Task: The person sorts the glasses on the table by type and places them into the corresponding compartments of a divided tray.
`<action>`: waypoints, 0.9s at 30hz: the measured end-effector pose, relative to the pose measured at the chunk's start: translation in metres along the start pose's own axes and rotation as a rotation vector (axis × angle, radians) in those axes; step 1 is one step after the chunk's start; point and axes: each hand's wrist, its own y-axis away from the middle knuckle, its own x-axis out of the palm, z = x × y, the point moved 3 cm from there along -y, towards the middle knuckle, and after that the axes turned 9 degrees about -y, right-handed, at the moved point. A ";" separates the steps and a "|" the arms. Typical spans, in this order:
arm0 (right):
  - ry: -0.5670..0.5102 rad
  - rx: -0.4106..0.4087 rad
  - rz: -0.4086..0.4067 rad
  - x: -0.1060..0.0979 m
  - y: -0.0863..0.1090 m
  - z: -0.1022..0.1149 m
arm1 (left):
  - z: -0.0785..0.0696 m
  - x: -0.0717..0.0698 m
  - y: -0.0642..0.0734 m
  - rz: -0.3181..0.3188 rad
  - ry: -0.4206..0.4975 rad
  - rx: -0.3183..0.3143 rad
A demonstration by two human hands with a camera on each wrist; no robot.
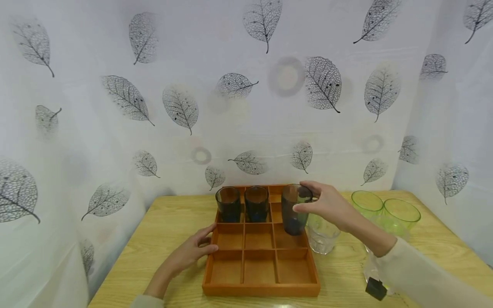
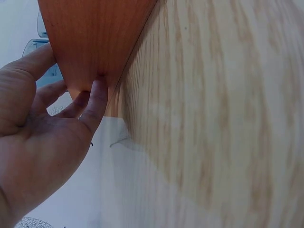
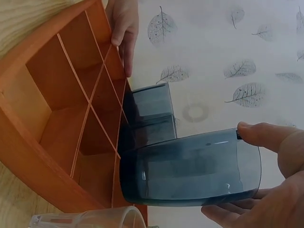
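A dark blue-grey glass tumbler is in my right hand; thumb and fingers grip it near the rim. It hangs tilted over the right side of a divided wooden box. Two matching dark glasses, one at the left and one beside it, stand in the back row of compartments. My left hand holds the box's left wall, with the thumb at the rim and the fingertips against the outer side.
Right of the box stands a clear glass. Farther right are two green-rimmed glasses, one behind and one in front; other clear glassware is partly hidden by my right forearm. A leaf-patterned curtain hangs behind the wooden table.
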 end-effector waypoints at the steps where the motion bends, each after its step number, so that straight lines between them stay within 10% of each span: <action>1: -0.014 0.008 -0.003 0.000 -0.004 -0.001 | 0.000 0.000 0.000 -0.002 -0.002 -0.001; 27: -0.092 0.109 -0.107 0.029 -0.069 -0.046 | 0.000 0.000 -0.001 -0.003 -0.016 0.008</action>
